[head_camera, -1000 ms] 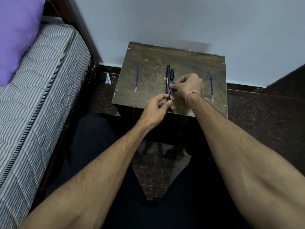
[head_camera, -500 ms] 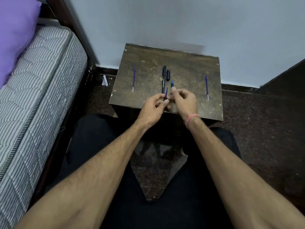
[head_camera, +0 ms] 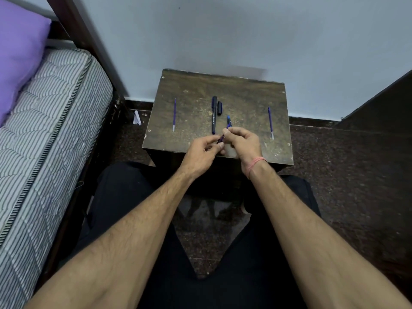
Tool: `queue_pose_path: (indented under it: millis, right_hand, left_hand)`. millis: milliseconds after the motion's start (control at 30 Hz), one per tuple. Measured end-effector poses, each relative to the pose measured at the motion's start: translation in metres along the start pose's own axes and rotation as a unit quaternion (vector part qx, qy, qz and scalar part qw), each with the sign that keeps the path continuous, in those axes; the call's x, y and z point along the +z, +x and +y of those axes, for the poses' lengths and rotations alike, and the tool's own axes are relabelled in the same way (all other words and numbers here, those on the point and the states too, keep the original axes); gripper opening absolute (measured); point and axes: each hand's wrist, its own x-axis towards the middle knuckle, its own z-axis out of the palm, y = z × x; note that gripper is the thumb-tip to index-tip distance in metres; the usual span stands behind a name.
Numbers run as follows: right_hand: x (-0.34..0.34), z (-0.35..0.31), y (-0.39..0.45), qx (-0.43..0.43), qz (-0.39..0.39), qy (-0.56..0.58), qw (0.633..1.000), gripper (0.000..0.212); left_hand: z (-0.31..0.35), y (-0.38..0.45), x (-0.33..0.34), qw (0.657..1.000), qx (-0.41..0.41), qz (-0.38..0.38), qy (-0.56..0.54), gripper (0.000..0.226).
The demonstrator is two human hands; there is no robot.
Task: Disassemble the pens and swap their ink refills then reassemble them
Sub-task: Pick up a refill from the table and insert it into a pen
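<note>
1. Two loose ink refills lie on the small wooden table (head_camera: 245,94), the left refill (head_camera: 174,114) and the right refill (head_camera: 270,122) well apart, each near a side edge.
2. One black pen body (head_camera: 214,114) lies mid-table, its black cap (head_camera: 219,107) just beside it.
3. One blue pen (head_camera: 225,131) is up off the table: the left hand (head_camera: 201,152) pinches its near end, and the right hand (head_camera: 243,142) pinches it further up, its blue tip poking out beyond the fingers.
</note>
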Motion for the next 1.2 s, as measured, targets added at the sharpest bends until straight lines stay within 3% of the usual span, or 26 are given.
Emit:
queue_pose_path:
  millis: [267,500,633,867,1033,1200]
  right_hand:
    - [-0.004,0.001,-0.005,-0.021,-0.038,-0.054,0.998,0.015]
    - [-0.005,-0.028,0.004,0.018,-0.057,-0.052,0.997,0.004]
    - [-0.002,-0.036,0.006,0.018,-0.056,-0.064,0.996,0.011]
    - [0.011,-0.061,0.021,-0.060,-0.041,-0.053,0.996,0.012]
    - [0.049,-0.084,0.037,-0.080,-0.052,-0.021,0.995,0.025]
    - [0.107,-0.081,0.050,-0.055,-0.087,-0.101,0.990,0.017]
  left_hand:
    - [0.006,-0.005,-0.001,1.000,0.012,0.004,0.009,0.030]
    - [0.000,-0.002,0.001,1.000,-0.005,0.008,-0.024,0.020]
    - [-0.001,-0.001,0.001,1.000,-0.001,0.008,-0.024,0.020]
    - [-0.002,-0.003,0.000,0.999,-0.008,0.021,-0.036,0.016]
    - [-0.003,-0.002,0.003,0.997,-0.031,0.049,-0.053,0.018]
    - [-0.005,-0.002,0.002,0.995,-0.038,0.052,-0.075,0.015]
